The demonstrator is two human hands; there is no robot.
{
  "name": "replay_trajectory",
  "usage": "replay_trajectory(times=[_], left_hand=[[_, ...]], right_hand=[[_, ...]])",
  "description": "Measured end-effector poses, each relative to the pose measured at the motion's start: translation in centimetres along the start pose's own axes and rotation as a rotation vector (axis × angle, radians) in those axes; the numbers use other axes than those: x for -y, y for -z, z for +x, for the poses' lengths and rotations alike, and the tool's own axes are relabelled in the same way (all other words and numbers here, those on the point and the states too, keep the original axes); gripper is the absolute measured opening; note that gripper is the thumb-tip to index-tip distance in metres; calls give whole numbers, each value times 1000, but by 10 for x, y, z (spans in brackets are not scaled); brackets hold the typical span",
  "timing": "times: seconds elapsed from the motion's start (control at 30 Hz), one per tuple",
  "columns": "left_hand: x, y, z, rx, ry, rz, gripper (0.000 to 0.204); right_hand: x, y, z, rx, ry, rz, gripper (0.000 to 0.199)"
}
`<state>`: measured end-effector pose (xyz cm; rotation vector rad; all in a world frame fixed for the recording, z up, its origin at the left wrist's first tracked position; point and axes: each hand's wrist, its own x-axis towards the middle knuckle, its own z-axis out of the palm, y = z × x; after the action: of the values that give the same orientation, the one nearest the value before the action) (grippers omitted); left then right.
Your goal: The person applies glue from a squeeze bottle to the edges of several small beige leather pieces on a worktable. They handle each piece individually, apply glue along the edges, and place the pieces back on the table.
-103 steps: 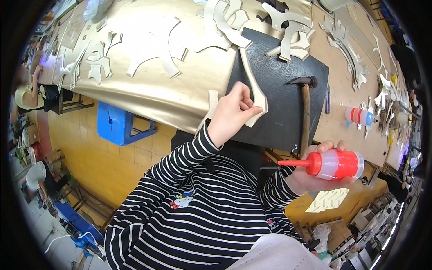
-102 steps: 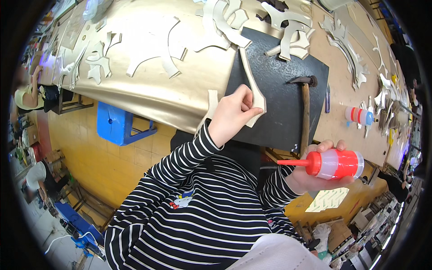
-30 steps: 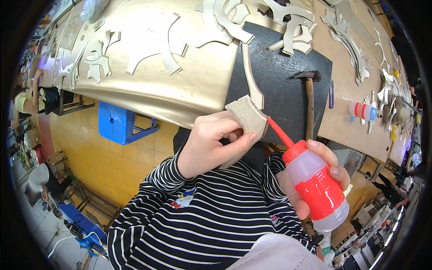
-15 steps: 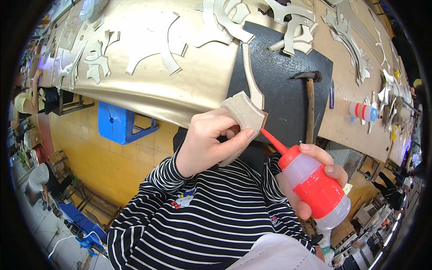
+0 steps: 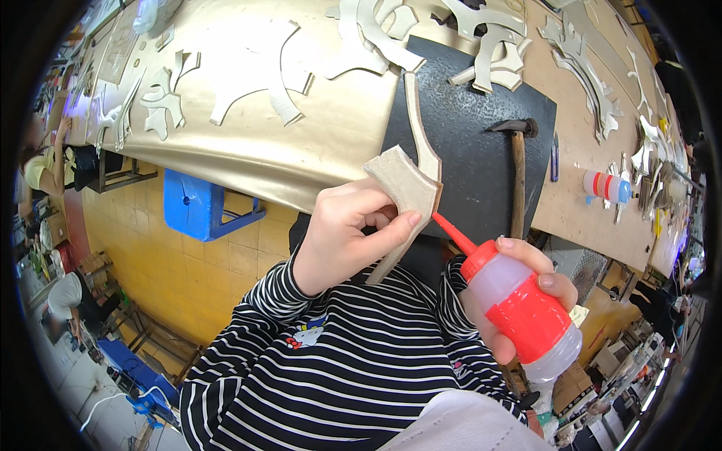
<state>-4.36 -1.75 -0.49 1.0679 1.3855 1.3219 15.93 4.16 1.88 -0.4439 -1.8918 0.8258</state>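
Between thumb and fingers, my left hand [image 5: 350,234] pinches a beige cut leather-like piece [image 5: 406,184], with a long tail hanging below the hand. Wrapped in my right hand [image 5: 530,282] is a squeeze bottle [image 5: 523,308], clear with a red band and a red pointed nozzle. The nozzle tip touches or nearly touches the piece's right edge, close to my left thumb. Whether any liquid comes out is too small to tell. Just beyond the held piece, a narrow curved beige strip [image 5: 423,135] lies partly on a black mat [image 5: 481,113].
A hammer [image 5: 517,173] with a wooden handle lies on the mat. Beige cut pieces [image 5: 282,83] are spread over the gold-covered table [image 5: 248,150]. At the right sits another bottle [image 5: 607,186] with a red band and blue cap. A blue stool [image 5: 194,204] stands left; other people work farther off.
The held piece has tilted slightly and shifted a little left, showing more of its tail. My right hand and the bottle have moved slightly left, the nozzle staying at the piece's edge.
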Motion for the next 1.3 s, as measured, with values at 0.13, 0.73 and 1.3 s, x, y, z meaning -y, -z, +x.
replay_trajectory(times=[0.13, 0.73, 1.3], left_hand=[[-3, -3, 1, -25, 31, -116, 15], [-6, 4, 4, -3, 308, -416, 18], [-9, 3, 2, -8, 247, -360, 21]], right_hand=[[-1, 0, -2, -1, -18, 59, 62], [-5, -11, -5, -117, 4, 161, 78], [1, -6, -1, -4, -106, 184, 87]])
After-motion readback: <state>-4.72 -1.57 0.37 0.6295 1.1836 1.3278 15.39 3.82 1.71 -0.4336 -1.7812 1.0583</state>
